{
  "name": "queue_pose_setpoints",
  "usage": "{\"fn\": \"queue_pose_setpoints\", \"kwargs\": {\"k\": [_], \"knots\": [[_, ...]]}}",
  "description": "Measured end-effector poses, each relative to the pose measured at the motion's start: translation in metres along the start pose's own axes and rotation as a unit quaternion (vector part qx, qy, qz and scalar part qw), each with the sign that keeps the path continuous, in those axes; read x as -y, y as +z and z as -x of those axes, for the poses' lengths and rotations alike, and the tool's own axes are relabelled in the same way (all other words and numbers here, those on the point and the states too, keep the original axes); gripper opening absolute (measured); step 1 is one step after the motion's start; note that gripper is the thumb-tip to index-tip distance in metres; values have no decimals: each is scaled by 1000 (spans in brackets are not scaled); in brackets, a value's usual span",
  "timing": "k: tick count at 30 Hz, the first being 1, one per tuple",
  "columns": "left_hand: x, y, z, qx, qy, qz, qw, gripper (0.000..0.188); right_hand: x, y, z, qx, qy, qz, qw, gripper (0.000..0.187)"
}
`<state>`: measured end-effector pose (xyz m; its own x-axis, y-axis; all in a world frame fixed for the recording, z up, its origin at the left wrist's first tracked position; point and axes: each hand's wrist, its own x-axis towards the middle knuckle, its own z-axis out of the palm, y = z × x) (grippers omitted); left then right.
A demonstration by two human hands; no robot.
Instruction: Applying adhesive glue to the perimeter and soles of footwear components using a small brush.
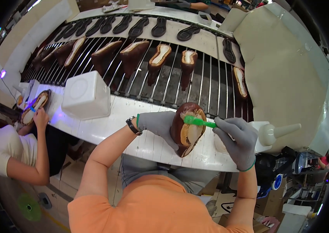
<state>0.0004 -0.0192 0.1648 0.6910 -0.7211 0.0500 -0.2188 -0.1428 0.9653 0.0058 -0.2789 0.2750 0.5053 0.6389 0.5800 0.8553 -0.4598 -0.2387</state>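
Note:
My left hand (157,125), in a grey glove, is closed round a dark brown shoe upper (177,130). Its underside faces up toward me, with a pale insole and tan edge showing. In my gloved right hand (238,140) is a green-handled brush (201,122), pinched near the handle's end. The brush head lies against the edge of the shoe upper's underside. Right beside my right hand stands a white bottle (267,134) with a long pale nozzle, partly hidden by the glove.
A rack of metal rods (164,93) beyond the white table (145,143) carries several brown shoe uppers (134,56). Black soles (139,27) line the ledge behind. A white square container (86,95) stands to the left. At far left, a co-worker's hand (41,117) works at another shoe upper.

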Motion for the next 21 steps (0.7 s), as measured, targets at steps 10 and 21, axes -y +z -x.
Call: {"fn": "queue_pose_setpoints", "kwargs": {"k": [10,21], "knots": [[50,-51,-41,148,0,128,981,61,-21,-8,-36,188,-23,36,981,17],[39,-45,-36,69,-116,104,985,66,-39,-2,-39,195,24,-4,981,10]]}}
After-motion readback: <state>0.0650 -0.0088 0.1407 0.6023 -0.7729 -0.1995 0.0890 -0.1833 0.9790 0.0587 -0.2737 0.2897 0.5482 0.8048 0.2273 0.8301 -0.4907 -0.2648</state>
